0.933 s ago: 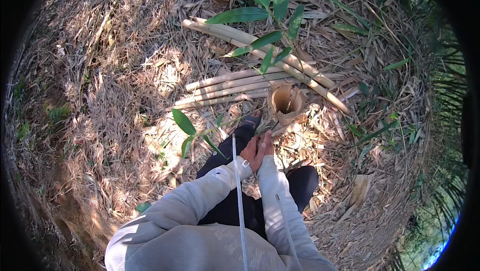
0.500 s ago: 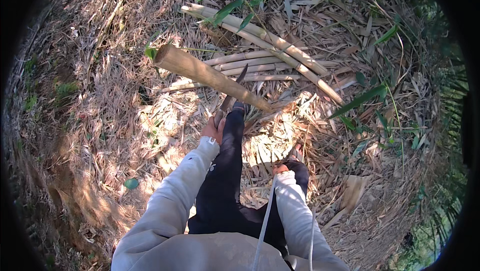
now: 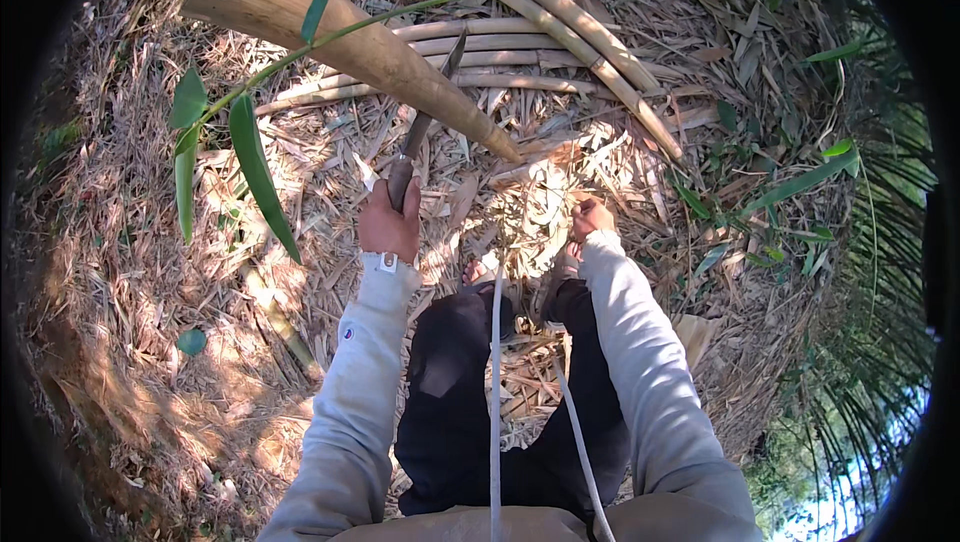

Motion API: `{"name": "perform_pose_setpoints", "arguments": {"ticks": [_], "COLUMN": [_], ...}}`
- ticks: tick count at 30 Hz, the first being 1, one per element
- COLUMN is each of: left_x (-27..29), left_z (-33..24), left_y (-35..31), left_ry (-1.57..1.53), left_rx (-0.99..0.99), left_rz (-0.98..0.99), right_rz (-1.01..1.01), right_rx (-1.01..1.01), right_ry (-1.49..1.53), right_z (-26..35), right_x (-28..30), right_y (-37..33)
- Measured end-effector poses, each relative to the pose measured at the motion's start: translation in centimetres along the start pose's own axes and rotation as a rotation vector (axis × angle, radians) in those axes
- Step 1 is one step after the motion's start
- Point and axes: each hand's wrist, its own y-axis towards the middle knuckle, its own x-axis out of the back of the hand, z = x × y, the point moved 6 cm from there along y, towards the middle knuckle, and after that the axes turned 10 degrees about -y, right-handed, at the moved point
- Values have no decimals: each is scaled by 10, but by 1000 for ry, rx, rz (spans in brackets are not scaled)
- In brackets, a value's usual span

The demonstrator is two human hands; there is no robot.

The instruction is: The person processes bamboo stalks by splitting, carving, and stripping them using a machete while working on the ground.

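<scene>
We see a thick bamboo culm (image 3: 350, 42) slanting from the upper left toward frame centre. Cut bamboo poles (image 3: 560, 27) lie across the top on dry leaf litter (image 3: 120, 272). Our left hand (image 3: 388, 224) is closed around a knife (image 3: 425, 117), blade against the culm. Our right hand (image 3: 592, 218) hangs loosely curled, holding nothing.

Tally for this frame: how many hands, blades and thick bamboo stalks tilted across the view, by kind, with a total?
Hands: 2, left hand and right hand
Blades: 1, blade in the left hand's grip
Tilted thick stalks: 1, bamboo stalk
Total: 4
</scene>
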Motion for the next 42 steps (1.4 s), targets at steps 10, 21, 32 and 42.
{"name": "perform_pose_setpoints", "arguments": {"ticks": [10,21,32,42], "left_x": [-25,-78,-61,-6], "left_z": [122,171,160,145], "left_y": [-7,-146,-212,-258], "left_ry": [9,-211,-108,-118], "left_rx": [-139,58,-254,-159], "left_rz": [-188,-287,-88,-186], "right_rz": [-855,-660,-500,-15], "right_rx": [434,318,706,731], "right_ry": [-176,-420,-313,244], "right_z": [79,23,16,-41], "right_x": [21,-3,6,-20], "right_y": [241,319,189,10]}}
